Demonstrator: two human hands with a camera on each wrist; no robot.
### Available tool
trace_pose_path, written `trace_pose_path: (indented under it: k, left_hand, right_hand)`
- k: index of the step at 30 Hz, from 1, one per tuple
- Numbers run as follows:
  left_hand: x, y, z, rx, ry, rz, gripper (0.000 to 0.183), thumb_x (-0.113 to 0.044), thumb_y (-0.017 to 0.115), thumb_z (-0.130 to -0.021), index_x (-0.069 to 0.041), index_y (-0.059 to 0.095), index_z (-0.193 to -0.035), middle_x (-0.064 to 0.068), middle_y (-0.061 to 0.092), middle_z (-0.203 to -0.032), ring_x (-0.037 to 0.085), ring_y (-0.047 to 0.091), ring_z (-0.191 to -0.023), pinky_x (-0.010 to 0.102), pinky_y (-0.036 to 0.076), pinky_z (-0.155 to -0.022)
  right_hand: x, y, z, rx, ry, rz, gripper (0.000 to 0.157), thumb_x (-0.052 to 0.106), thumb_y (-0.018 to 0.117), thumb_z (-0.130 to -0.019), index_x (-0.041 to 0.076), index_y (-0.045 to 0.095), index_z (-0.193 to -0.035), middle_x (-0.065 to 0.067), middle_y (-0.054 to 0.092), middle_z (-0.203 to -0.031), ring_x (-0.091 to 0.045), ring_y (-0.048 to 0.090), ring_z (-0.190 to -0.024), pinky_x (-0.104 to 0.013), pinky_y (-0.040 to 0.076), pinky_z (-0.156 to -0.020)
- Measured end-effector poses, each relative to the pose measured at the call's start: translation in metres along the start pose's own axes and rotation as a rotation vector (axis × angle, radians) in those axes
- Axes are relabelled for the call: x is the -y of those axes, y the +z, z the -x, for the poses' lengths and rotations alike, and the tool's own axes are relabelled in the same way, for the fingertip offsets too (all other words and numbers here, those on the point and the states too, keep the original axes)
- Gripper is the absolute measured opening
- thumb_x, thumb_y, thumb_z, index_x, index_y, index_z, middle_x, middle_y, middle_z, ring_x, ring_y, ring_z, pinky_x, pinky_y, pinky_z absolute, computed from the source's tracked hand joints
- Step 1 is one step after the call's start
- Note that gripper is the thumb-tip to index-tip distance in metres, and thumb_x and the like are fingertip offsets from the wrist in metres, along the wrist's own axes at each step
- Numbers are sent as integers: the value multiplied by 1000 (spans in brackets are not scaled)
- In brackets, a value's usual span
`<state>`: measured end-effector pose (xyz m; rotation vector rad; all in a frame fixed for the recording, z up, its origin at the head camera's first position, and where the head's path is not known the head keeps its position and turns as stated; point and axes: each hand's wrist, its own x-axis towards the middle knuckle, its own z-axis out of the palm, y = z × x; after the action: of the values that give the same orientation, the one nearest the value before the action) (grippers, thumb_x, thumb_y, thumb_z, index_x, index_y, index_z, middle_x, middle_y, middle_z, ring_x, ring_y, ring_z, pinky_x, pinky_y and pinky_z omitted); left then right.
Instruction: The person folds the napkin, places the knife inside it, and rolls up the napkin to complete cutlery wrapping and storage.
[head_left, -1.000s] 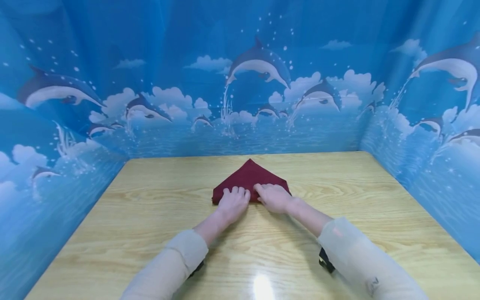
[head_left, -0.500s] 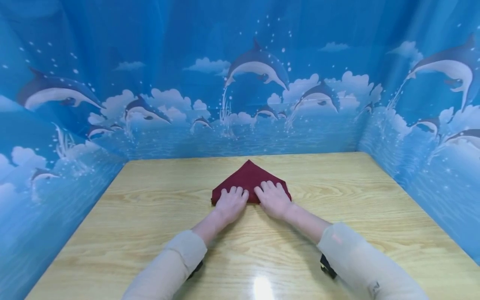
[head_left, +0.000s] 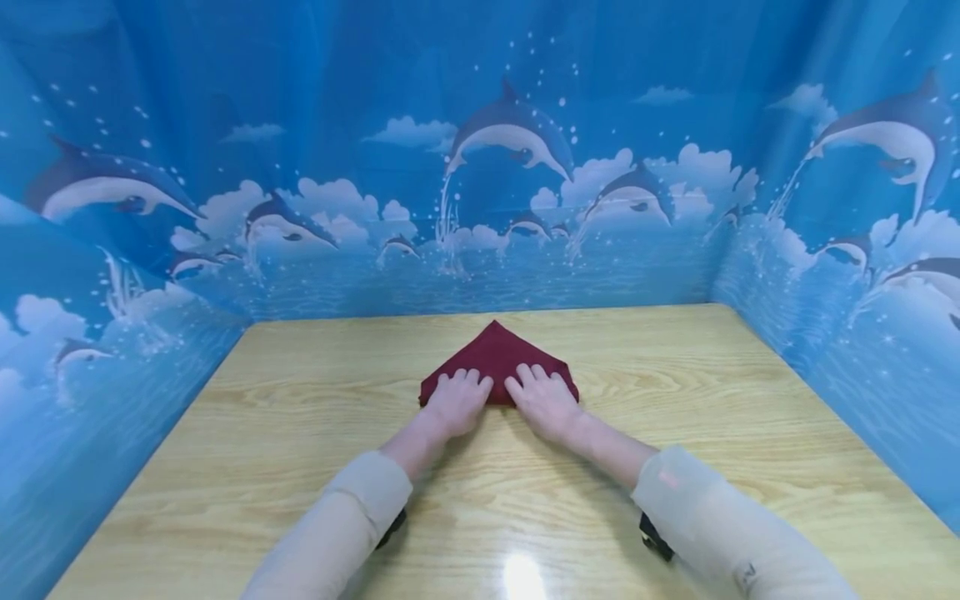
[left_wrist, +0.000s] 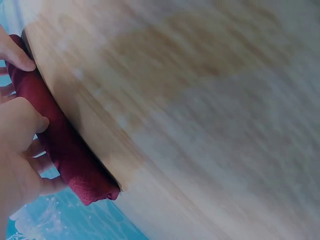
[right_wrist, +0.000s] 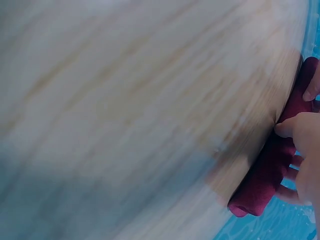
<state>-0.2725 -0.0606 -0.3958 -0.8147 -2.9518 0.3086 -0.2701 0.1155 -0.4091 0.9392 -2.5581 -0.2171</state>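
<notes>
A dark red cloth (head_left: pixel 495 346) lies near the far side of the table, its far part a flat triangle pointing away and its near edge a thick roll. My left hand (head_left: pixel 457 402) holds the left half of that roll, while my right hand (head_left: pixel 547 406) holds the right half. In the left wrist view the thumb rests on the near side of the rolled cloth (left_wrist: pixel 82 167), with fingers reaching over it. The right wrist view has a similar hold on the roll (right_wrist: pixel 262 180), thumb in front and fingers beyond. The fingertips are partly hidden behind the roll.
The wood-grain table (head_left: pixel 225 450) extends around the cloth on all sides. A blue curtain (head_left: pixel 360 275) printed with dolphins borders its back, left and right. Dark devices sit under both sleeves at the wrists.
My right hand's fingers, bunched at the near edge a second ago, have spread over the roll. The left hand stays on its half. The cloth looks nearly the same.
</notes>
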Motion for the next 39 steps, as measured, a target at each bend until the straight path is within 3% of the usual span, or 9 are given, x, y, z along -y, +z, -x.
trace_pose_path:
  k: [5,9,15,18,29,39]
  left_hand:
    - [3,-2,-3,36,-6,34,38,-18,65,-86,-10,53,-122,11,56,-107,28,53,-102,49,46,-82]
    - [5,-3,-6,59,-13,69,40,-17,64,-86,-10,53,-124,12,57,-111,28,53,-106,50,45,-85]
    - [7,-6,-8,100,-41,98,43,-15,62,-88,-12,52,-130,10,57,-119,27,52,-111,50,43,-91]
    - [5,-5,-7,85,-41,81,44,-17,61,-88,-12,50,-130,10,57,-119,27,53,-112,51,43,-91]
    - [-3,1,1,-85,-19,-114,30,-19,53,-94,-9,57,-122,9,55,-105,24,52,-99,43,47,-78]
    - [-6,1,1,-102,5,-130,23,-19,53,-94,-9,54,-114,9,59,-98,24,56,-91,42,48,-75]
  right_hand:
    - [2,0,1,-35,66,-45,22,12,69,-79,8,57,-97,-12,52,-94,-30,49,-86,-44,44,-60]
    - [4,-1,0,-17,94,-36,17,10,65,-81,8,58,-96,-11,53,-91,-29,51,-84,-43,45,-60]
    - [6,-3,-3,34,56,40,17,10,62,-84,6,59,-100,-11,54,-90,-27,52,-82,-39,47,-60]
    - [6,-1,-3,40,34,66,20,11,60,-86,6,59,-105,-12,55,-91,-27,53,-81,-37,48,-60]
    - [-3,7,-6,-40,-7,41,23,16,65,-81,6,60,-102,-10,59,-87,-27,56,-73,-37,48,-56]
    - [-13,-4,-12,146,-51,-81,26,17,61,-84,6,59,-108,-12,62,-94,-29,59,-84,-40,51,-68]
